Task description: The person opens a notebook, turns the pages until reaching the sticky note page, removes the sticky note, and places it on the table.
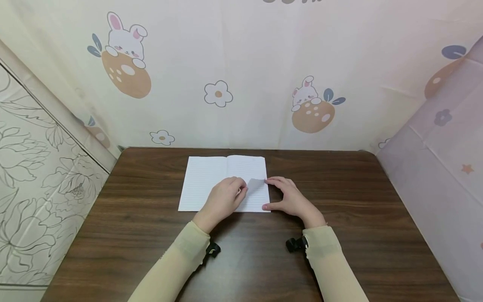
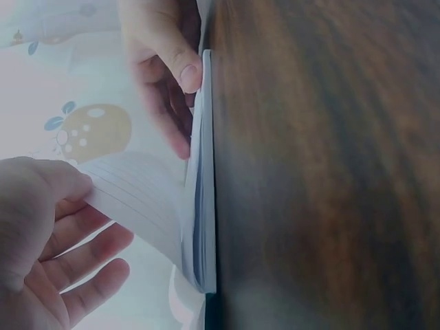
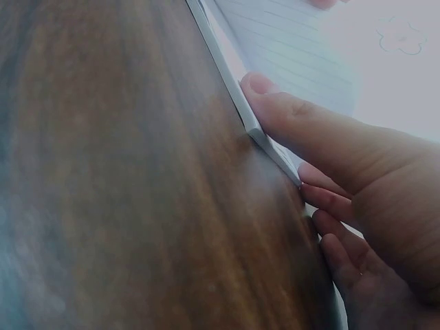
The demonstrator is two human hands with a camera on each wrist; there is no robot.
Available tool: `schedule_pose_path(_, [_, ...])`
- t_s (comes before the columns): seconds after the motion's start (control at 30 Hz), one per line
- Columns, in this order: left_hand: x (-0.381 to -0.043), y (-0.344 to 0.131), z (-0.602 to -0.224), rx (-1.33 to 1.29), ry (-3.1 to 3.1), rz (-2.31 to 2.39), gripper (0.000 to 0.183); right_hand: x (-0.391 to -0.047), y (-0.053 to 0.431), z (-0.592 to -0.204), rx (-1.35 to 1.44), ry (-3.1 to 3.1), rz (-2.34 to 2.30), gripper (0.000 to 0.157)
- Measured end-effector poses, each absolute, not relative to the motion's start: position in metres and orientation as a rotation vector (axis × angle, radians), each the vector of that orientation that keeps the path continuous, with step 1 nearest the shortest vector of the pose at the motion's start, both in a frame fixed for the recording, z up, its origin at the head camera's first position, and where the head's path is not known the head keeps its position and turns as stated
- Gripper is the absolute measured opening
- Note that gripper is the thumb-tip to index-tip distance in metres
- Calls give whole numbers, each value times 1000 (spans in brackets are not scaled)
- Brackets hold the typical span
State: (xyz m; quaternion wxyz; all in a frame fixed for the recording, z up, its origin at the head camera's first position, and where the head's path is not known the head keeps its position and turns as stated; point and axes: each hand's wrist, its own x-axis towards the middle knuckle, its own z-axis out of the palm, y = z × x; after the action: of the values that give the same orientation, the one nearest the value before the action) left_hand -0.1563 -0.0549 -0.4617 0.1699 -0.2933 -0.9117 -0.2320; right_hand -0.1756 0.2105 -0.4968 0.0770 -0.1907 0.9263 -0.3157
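Note:
An open notebook (image 1: pixel 200 184) with white lined pages lies flat on the table. My left hand (image 1: pixel 225 197) is over its right half and pinches one page (image 2: pixel 141 203) between thumb and fingers. That page is lifted and bends up from the pages below; in the left wrist view the other left fingers are loosely spread beneath it. My right hand (image 1: pixel 290 200) is at the notebook's right edge. Its thumb (image 3: pixel 275 100) rests on the paper near the lower corner, and the fingers touch along the side, spread away from the thumb.
The dark brown wooden table (image 1: pixel 339 188) extends around the notebook on both sides. Behind it hangs a pale curtain (image 1: pixel 256 63) printed with rabbits and flowers. A white panel (image 1: pixel 37 201) with line-drawn flowers stands on the left. Black wrist cameras (image 1: pixel 296 244) sit at both sleeves.

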Motion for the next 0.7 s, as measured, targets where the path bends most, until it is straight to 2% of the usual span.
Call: schedule_pose_path(0.7, [-155, -62, -445, -769, -2454, -792, 7, -175, 210, -496, -554, 2761, -937, 88])
